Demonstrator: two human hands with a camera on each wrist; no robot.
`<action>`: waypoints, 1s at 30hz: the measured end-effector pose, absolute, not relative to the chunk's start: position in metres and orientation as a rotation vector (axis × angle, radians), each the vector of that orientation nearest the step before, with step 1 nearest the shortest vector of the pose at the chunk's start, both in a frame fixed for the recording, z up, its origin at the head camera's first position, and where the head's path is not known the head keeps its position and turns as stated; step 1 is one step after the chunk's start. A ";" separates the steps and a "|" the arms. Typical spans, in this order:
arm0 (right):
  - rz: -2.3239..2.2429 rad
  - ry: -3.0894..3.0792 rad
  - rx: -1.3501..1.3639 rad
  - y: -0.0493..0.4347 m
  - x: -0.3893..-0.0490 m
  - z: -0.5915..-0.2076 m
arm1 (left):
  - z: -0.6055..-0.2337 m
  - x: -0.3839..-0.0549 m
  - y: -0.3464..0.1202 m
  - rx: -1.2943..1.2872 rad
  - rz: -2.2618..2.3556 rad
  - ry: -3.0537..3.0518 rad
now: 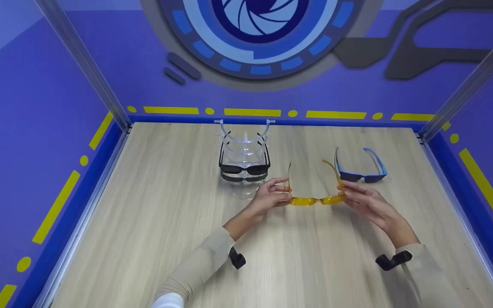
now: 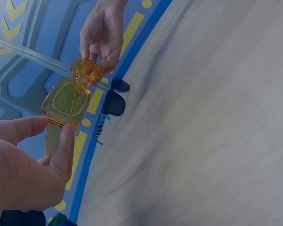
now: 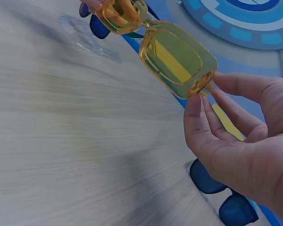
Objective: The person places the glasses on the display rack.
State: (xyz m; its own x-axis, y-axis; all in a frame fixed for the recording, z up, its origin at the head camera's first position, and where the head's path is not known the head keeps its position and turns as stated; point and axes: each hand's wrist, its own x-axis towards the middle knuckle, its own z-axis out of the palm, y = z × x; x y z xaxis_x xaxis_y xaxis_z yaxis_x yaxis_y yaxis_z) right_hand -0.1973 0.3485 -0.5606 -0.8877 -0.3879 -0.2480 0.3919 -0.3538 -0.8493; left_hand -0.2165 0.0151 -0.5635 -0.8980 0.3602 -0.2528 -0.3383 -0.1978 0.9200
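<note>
Yellow sunglasses with tinted see-through lenses are held up above the table, temples unfolded and pointing away from me. My left hand pinches the frame at its left hinge corner. At the opposite hinge corner, my right hand pinches it between thumb and fingers. The right wrist view shows the yellow lens close up, with fingertips on its outer edge. Behind my right hand, blue-framed sunglasses with dark lenses lie on the table, temples open.
Left of the yellow pair stands a clear plastic glasses rack, with black sunglasses on it and another dark pair just below. The wooden table is bounded by blue panels and metal posts.
</note>
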 end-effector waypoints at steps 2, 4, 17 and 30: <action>-2.267 1.389 -0.043 0.352 -0.196 -0.558 | -0.557 -0.215 0.015 0.037 2.133 1.634; -2.272 1.382 -0.076 0.353 -0.195 -0.555 | -0.551 -0.213 0.014 0.053 2.129 1.643; -2.301 1.291 -0.136 0.347 -0.190 -0.535 | -0.520 -0.205 0.001 0.046 2.112 1.646; -2.271 1.235 -0.256 0.329 -0.184 -0.518 | -0.497 -0.190 -0.028 0.229 2.090 1.656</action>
